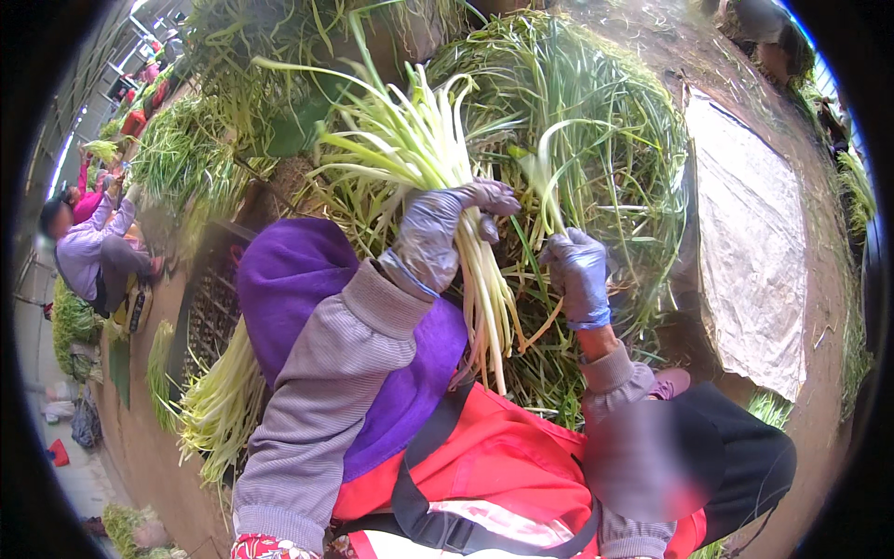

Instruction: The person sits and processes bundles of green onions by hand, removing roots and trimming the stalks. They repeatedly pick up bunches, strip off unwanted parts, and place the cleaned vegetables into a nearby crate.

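Note:
My left hand (433, 234), in a thin grey-violet glove, is closed around a bunch of long allium stalks (422, 150). Their pale green leaves fan out above the fist, and the whitish stems hang below it. To its right my right hand (580, 272), gloved alike, pinches a single stalk (548, 189), whose leaf arches over to the right. This stalk is apart from the bunch and partly blurred. Under and beyond both hands spreads a large heap of loose green stalks (614, 105). My purple-covered knee and red apron (503, 447) lie below the hands.
A whitish sheet (751, 237) lies on the earth floor at right. By my left knee, more pale stalks (220, 398) rest against a dark plastic crate (213, 300). Another heap (188, 147) stands at upper left. A person (91, 244) sits at far left.

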{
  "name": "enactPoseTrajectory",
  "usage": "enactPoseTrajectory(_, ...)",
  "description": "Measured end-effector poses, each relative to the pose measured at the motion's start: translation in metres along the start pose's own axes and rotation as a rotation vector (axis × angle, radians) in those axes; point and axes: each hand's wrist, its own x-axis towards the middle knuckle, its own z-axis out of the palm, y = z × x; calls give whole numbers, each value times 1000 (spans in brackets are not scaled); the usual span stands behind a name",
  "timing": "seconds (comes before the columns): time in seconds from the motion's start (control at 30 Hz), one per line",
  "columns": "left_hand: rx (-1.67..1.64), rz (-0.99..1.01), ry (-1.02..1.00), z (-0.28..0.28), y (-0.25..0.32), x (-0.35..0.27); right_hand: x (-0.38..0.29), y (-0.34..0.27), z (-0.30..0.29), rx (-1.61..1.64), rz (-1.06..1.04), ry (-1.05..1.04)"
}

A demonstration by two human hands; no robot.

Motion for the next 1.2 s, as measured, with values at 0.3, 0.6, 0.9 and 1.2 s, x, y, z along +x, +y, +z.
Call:
enactPoseTrajectory(0.3,83,-153,158,15,-26,0,-13,-17,32,-715,-503,-10)
enactPoseTrajectory(0.6,-136,514,337,-37,68,-2,26,19,-62,-705,-411,78)
enactPoseTrajectory(0.9,-316,517,-203,-52,95,-31,45,2,-136,-1211,-261,406)
enactPoseTrajectory(1.2,-338,278,-290,-40,86,-24,126,35,-53,-1283,-224,111)
